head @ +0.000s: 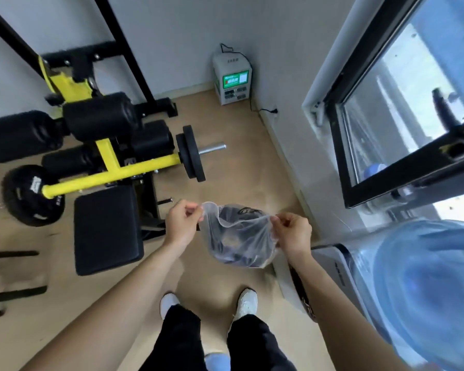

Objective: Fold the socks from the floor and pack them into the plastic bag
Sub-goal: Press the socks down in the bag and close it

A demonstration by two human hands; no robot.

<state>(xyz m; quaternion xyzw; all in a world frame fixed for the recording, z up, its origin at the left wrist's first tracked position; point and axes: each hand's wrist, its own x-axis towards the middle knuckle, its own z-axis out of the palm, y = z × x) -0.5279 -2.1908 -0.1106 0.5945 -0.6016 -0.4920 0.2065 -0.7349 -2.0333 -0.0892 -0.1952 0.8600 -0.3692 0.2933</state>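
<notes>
We are holding the plastic bag (240, 236) up over the floor, left hand (181, 223) and right hand (295, 232) each pinching one side of its open rim. Dark socks (233, 246) already sit inside (how many we cannot tell). We judge the packing nearly finished, since we see no socks on the floor.

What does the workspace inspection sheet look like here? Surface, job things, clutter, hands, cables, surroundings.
Surface: tan floor, no loose socks seen.
Job's things: clear plastic bag held open in the air, dark socks inside.
Clutter: weight bench, black strips at left.
Hands: left hand and right hand each pinch the bag's rim.
Cables: black cable from the white charging box to the wall.
Surroundings: window, blue water jug.
</notes>
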